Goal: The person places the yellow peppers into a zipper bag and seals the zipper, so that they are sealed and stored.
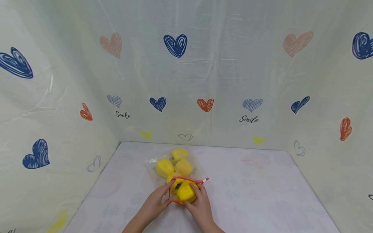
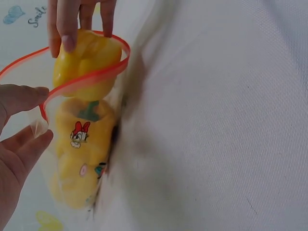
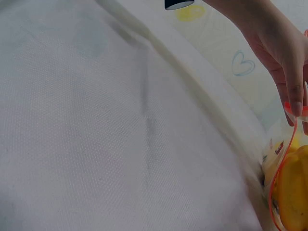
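A clear zip bag (image 1: 189, 179) with a red-edged mouth lies on the table, its opening toward me. Inside it are several yellow bell peppers (image 1: 164, 168); one shows a green stem through the printed plastic in the left wrist view. My left hand (image 1: 154, 202) pinches the bag's rim on the left side, thumb and fingers at the edge (image 2: 19, 130). At the mouth, my right hand (image 1: 201, 207) grips another yellow bell pepper (image 1: 186, 191) from above, its fingers spread over it (image 2: 82, 19). That pepper sits within the red rim, over the others. My own right hand is out of the right wrist view.
The white table (image 1: 247, 194) extends on both sides of the bag. A pale curtain (image 1: 204, 74) printed with hearts and "Smile" stands behind the table and along its sides.
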Tool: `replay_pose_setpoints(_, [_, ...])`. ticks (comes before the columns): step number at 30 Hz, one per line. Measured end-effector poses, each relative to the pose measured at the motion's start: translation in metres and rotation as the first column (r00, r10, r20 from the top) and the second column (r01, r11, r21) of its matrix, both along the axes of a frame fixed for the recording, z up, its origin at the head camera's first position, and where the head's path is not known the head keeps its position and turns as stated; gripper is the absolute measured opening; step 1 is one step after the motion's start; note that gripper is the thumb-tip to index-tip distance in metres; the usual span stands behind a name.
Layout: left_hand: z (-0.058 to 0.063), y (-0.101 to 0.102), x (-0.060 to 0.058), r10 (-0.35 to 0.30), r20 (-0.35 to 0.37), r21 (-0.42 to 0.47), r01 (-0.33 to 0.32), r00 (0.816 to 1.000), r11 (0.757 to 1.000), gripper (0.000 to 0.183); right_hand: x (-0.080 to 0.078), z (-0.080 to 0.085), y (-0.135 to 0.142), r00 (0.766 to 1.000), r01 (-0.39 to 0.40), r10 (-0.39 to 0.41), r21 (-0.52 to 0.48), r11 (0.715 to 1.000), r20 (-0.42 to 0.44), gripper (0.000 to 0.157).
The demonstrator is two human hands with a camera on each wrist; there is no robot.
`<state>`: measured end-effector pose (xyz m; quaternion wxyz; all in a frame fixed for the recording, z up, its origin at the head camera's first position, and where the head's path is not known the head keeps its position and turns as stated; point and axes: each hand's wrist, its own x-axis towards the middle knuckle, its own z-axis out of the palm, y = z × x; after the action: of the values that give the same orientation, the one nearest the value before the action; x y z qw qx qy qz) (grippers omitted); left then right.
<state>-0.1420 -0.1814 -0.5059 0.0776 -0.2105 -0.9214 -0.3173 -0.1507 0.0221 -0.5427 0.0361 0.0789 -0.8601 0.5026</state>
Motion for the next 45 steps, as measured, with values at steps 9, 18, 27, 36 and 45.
replay_pose_setpoints(9, [0.001, 0.001, 0.001, 0.004, -0.031, 0.011, -0.004, 1.000, 1.000, 0.071, -0.007, 0.003, -0.007, 1.000, -0.014, 0.014, -0.006, 1.000, -0.005, 0.059])
replay_pose_setpoints(18, [0.000, 0.002, 0.000, 0.004, -0.057, 0.017, -0.004, 0.998, 1.000, 0.073, -0.014, 0.000, -0.015, 0.999, -0.013, 0.013, 0.005, 1.000, -0.047, 0.058])
replay_pose_setpoints(27, [-0.001, 0.002, 0.001, 0.009, -0.071, 0.015, -0.008, 0.997, 1.000, 0.071, -0.021, 0.000, -0.020, 1.000, 0.004, -0.003, 0.038, 0.999, -0.023, 0.058])
replay_pose_setpoints(36, [0.000, 0.001, 0.001, 0.019, -0.040, 0.000, -0.019, 0.999, 1.000, 0.074, -0.028, 0.002, -0.022, 1.000, 0.007, -0.007, 0.022, 1.000, -0.021, 0.055])
replay_pose_setpoints(45, [-0.001, 0.001, 0.001, 0.020, -0.054, 0.010, -0.019, 0.998, 1.000, 0.073, -0.033, 0.001, -0.025, 0.999, 0.016, -0.015, 0.039, 0.999, -0.033, 0.055])
